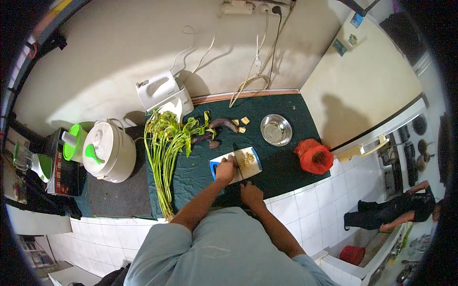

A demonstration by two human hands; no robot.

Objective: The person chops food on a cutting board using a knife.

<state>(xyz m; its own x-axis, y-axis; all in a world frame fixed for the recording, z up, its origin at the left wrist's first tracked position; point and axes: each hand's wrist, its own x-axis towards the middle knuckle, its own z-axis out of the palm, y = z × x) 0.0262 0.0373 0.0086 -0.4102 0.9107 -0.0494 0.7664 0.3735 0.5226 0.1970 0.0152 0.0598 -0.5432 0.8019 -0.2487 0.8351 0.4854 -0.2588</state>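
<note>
A white cutting board with blue ends (255,168) lies near the front edge of the dark green cloth. My right hand (251,194) is closed around the handle of a knife (240,174) at the board's front edge. The blade points away from me across the board. My left hand (224,170) rests over the board's left half, fingers closed beside the blade; what they hold is hidden. Small pale chopped pieces (249,159) lie on the board, right of the blade. Beyond the board are a dark eggplant (224,124) and several pale cut chunks (244,120).
Leafy green stalks (167,162) lie at the left. A metal bowl (276,130) and a red mesh bag (313,156) are to the right. A rice cooker (109,150) and a hand mixer (164,93) stand farther left. Another person (396,209) stands at far right.
</note>
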